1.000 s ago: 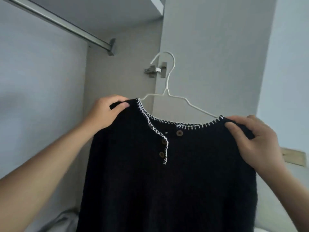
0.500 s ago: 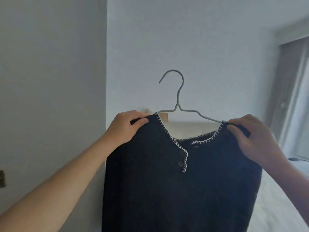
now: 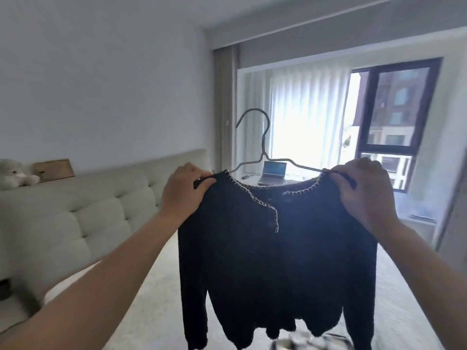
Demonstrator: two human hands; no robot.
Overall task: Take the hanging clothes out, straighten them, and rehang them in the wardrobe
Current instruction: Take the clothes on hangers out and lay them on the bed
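Pale bedroom walls fill the upper left of the frame, above a tufted headboard (image 3: 75,210) at the left edge, with a bright window (image 3: 394,117) at upper right. Centre frame, a black sweater (image 3: 273,261) hangs on a wire hanger (image 3: 262,147), held up over the bed (image 3: 151,286). The left hand (image 3: 182,193) pinches one shoulder; the right hand (image 3: 364,193) grips the other.

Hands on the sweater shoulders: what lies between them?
In the head view, between the left hand and right hand lie the black sweater's white-stitched neckline and the wire hanger.
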